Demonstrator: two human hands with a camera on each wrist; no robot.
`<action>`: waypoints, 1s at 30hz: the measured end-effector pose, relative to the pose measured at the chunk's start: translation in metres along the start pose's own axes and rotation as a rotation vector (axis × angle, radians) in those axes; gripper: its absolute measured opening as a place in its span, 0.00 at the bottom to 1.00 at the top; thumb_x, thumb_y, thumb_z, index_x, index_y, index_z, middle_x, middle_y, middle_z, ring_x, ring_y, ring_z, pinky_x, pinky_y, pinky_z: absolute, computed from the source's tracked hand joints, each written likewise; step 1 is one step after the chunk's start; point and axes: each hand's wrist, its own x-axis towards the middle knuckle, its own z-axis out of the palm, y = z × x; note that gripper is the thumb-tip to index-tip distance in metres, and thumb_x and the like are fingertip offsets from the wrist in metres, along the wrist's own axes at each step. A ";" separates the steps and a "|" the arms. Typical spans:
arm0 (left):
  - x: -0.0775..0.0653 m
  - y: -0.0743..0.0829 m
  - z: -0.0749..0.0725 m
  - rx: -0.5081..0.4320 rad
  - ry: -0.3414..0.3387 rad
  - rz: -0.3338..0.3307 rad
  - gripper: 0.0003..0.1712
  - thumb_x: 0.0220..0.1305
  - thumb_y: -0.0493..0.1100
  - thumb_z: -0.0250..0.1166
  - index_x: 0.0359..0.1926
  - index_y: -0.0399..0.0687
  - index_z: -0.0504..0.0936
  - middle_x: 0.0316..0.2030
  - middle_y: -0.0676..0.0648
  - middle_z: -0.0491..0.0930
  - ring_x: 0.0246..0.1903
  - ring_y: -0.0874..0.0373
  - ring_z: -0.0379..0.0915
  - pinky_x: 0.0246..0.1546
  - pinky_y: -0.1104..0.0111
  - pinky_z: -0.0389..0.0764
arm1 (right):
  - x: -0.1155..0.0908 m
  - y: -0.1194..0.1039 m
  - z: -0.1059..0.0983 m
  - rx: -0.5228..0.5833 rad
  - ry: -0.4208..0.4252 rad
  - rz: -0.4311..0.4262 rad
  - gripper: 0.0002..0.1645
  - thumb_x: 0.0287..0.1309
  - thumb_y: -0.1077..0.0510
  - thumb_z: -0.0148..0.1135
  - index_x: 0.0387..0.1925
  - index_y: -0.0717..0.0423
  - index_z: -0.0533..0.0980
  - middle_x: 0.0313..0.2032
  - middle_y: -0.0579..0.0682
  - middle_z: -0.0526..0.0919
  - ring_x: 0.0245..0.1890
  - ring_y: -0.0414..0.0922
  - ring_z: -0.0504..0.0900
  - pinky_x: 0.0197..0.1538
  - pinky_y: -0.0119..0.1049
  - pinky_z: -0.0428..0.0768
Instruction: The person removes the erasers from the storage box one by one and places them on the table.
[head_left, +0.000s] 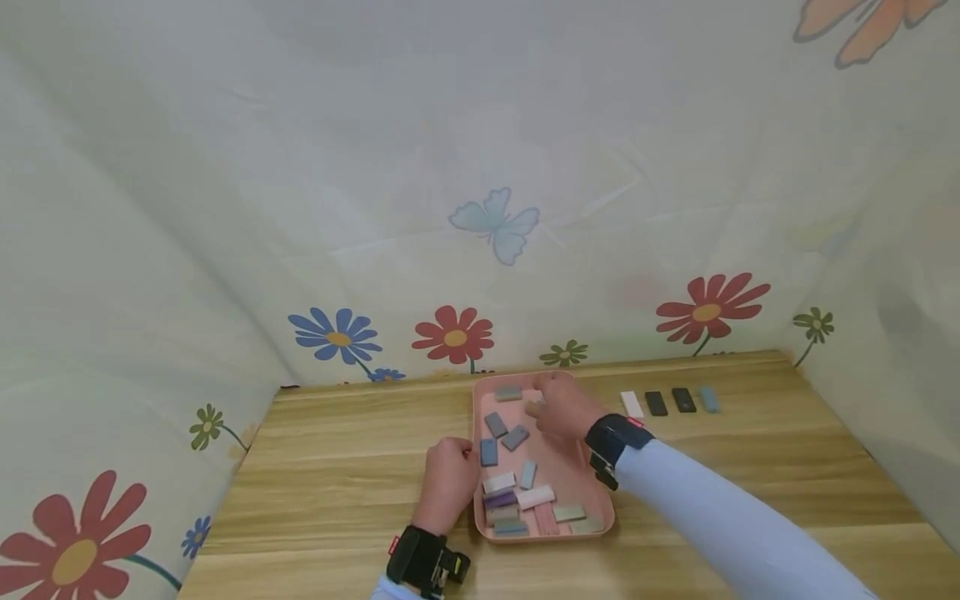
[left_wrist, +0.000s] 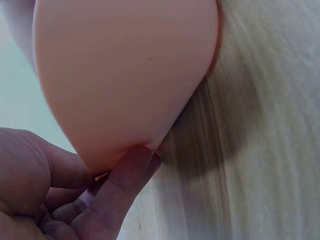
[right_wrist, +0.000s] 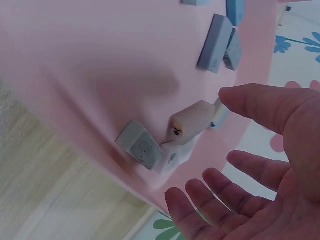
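Note:
A pink tray [head_left: 566,471] with several erasers in it stands on the wooden table. At its left side my left hand [head_left: 452,475] pinches the wall; in the left wrist view the thumb [left_wrist: 131,167] presses on the pink side [left_wrist: 130,75]. My right hand [head_left: 567,407] reaches over the tray's far right corner. Its fingers are spread around a beige eraser [right_wrist: 192,122], a grey eraser [right_wrist: 142,146] and a white eraser [right_wrist: 176,154], with nothing held. Blue-grey erasers [right_wrist: 215,44] lie further along the tray.
Right of the tray, a white eraser [head_left: 632,405], two black erasers [head_left: 656,403] and a blue eraser [head_left: 709,399] form a row on the table [head_left: 352,467]. A flower-printed cloth wall [head_left: 390,250] stands behind the table's far edge.

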 end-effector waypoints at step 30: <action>-0.001 0.000 0.000 0.033 0.029 0.055 0.13 0.61 0.38 0.56 0.39 0.38 0.85 0.29 0.45 0.83 0.20 0.62 0.75 0.16 0.71 0.72 | 0.005 -0.008 0.023 -0.291 -0.008 -0.142 0.09 0.56 0.59 0.60 0.39 0.58 0.78 0.31 0.51 0.82 0.36 0.49 0.79 0.43 0.43 0.76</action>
